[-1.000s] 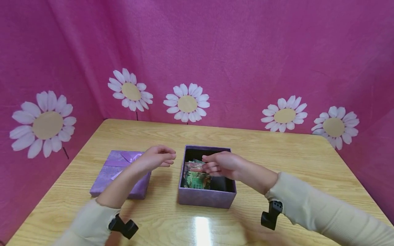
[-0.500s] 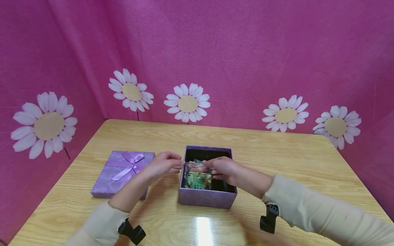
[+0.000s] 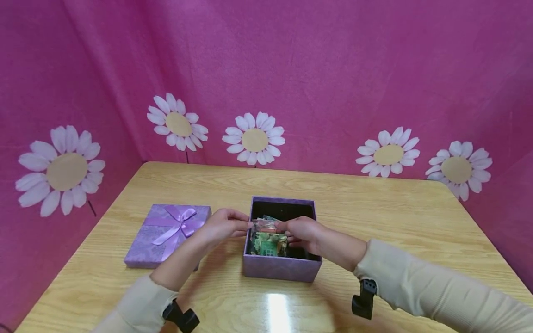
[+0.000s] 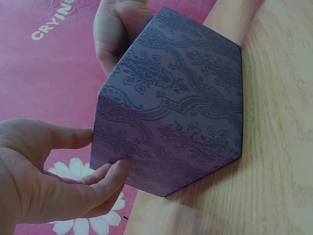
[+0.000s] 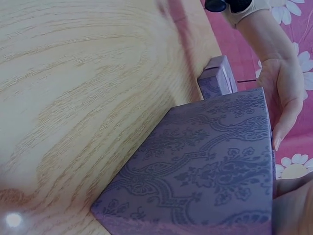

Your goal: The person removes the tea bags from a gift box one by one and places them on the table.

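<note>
A purple box (image 3: 282,269) with a dark inside stands uncovered on the table. Small printed packets lie in its left half: a green one (image 3: 268,245) in front and a reddish clear-wrapped one (image 3: 265,225) behind. My left hand (image 3: 226,225) pinches the box's left wall at the rim, its thumb at the edge and fingertips on the patterned outer side (image 4: 161,112). From the right, my right hand (image 3: 305,231) reaches into the box, thumb tip overlapping the reddish packet's right edge. Its other fingers are partly hidden; I cannot tell whether they hold the packet.
To the left lies the purple lid (image 3: 151,240) with a satin bow (image 3: 180,224). Both stand on a wooden table (image 3: 374,212). A pink cloth (image 3: 316,83) with white daisies hangs behind and at the sides.
My left hand has moved right, from above the lid onto the box's left rim, uncovering the bow. My right hand has settled lower into the box beside the packets.
</note>
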Demonstrator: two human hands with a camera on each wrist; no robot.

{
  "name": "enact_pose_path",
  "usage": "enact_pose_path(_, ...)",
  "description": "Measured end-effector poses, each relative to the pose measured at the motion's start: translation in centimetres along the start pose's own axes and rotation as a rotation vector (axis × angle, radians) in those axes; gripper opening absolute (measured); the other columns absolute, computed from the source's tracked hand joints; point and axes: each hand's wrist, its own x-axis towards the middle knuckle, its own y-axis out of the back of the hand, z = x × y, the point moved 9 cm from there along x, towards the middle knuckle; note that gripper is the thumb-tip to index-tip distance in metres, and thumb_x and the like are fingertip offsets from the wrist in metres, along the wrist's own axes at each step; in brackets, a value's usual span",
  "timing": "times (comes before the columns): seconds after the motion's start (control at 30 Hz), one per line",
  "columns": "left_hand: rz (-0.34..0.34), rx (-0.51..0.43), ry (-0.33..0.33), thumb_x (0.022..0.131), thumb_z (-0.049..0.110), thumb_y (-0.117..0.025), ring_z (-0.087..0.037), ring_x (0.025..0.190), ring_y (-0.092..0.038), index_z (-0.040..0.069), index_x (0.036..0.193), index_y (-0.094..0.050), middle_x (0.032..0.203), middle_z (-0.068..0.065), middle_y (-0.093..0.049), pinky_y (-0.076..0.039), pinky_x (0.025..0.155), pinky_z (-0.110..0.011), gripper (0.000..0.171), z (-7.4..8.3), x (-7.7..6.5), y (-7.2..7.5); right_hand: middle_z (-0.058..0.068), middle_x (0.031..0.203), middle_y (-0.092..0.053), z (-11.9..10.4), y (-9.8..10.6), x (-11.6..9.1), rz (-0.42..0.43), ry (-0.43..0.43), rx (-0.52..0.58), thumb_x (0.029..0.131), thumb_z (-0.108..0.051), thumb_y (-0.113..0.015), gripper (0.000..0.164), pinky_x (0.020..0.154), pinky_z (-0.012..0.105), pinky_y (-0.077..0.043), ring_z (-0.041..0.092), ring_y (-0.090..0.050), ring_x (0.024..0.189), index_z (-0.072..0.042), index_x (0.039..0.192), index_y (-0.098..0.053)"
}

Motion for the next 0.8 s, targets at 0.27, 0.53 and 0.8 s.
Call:
enact_pose_path(0.27, 0.048, -0.055, 0.018, 0.090, 0.004, -0.061, -0.021, 0.097, -0.068, -0.017, 0.119, -0.053, 0.118, -0.030, -0.061, -0.056, 0.098, -0.035, 0.037, -0.3, -0.1, 0.2, -0.004, 0.066, -0.040, 0.3, -0.4, 0.4, -0.051, -0.027, 0.002, 0.093, -0.010, -0.058, 0.013, 0.055, 0.014, -0.047, 0.006, -0.041, 0.057, 0.001, 0.098, -0.059)
enact_pose_path(0.53, 0.078, -0.084, 0.028, 0.089, 0.003, -0.062, -0.015, 0.091, -0.066, -0.017, 0.117, -0.055, 0.114, -0.026, -0.063, -0.056, 0.097, -0.035, 0.035, -0.3, -0.1, 0.5, 0.001, 0.087, -0.056, 0.4, -1.0, 0.6, -0.034, 0.005, -0.183, 0.085, -0.001, -0.065, 0.018, 0.057, 0.018, -0.048, 0.010, -0.046, 0.062, 0.005, 0.103, -0.065)
enact_pose_path(0.8, 0.059, -0.117, 0.014, 0.090, 0.003, -0.060, -0.013, 0.089, -0.066, -0.018, 0.117, -0.053, 0.115, -0.028, -0.062, -0.057, 0.095, -0.032, 0.035, -0.7, 0.0, 0.3, 0.008, 0.109, -0.061, -0.2, -0.7, 0.4, 0.024, 0.037, -0.226, 0.084, 0.001, -0.066, 0.006, 0.058, 0.019, -0.048, 0.014, -0.052, 0.080, -0.004, 0.082, -0.063)
